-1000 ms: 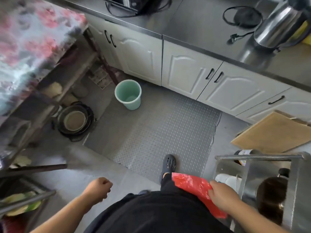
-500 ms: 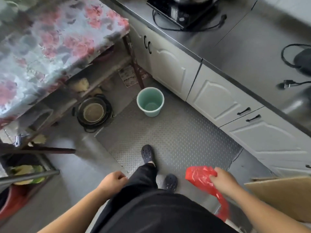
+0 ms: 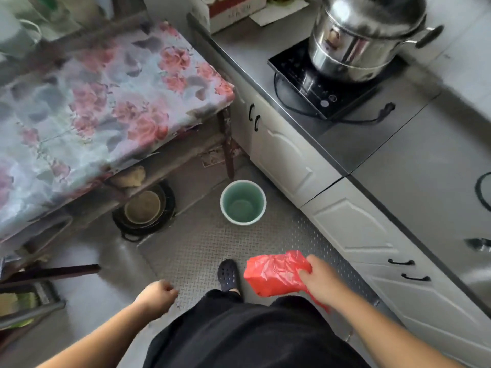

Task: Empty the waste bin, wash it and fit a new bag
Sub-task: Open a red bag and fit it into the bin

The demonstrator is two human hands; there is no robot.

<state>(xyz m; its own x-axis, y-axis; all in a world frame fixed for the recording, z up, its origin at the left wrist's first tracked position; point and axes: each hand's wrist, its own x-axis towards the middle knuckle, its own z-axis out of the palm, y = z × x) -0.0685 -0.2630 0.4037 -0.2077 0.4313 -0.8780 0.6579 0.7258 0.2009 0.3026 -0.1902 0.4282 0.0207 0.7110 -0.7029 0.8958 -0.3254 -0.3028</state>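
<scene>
Person stands on a grey checker-plate floor mat [image 3: 212, 251], looking down. One dark perforated clog [image 3: 228, 274] shows on the mat just ahead of the black trousers [image 3: 239, 335].

Right hand [image 3: 320, 278]: fingers and thumb curled round a crumpled red plastic bag [image 3: 275, 274], held at about waist height over the mat. The bag is bunched; a strip of it trails down beneath the wrist.

Left hand [image 3: 156, 296]: fingers folded into a loose fist, nothing visible in it, hanging off the left hip.

Mint-green waste bin [image 3: 243, 203]: upright on the far edge of the mat, near the white cabinet doors [image 3: 287, 158] and beside a leg of the table. No liner in it. The inner bottom looks bare, possibly damp, but the view is too soft to say. Bin and bag are well apart, the clog lying between them.

Surroundings: table on the left covered with a floral cloth [image 3: 106, 102]. Beneath it on the floor, a dark round pan [image 3: 144, 211] with a tan-coloured inside. Steel countertop [image 3: 398, 144] on the right carries a black induction hob [image 3: 326, 83] with a lidded stainless stockpot [image 3: 364, 35] on it; the hob's cord and plug lie loose on the counter.
</scene>
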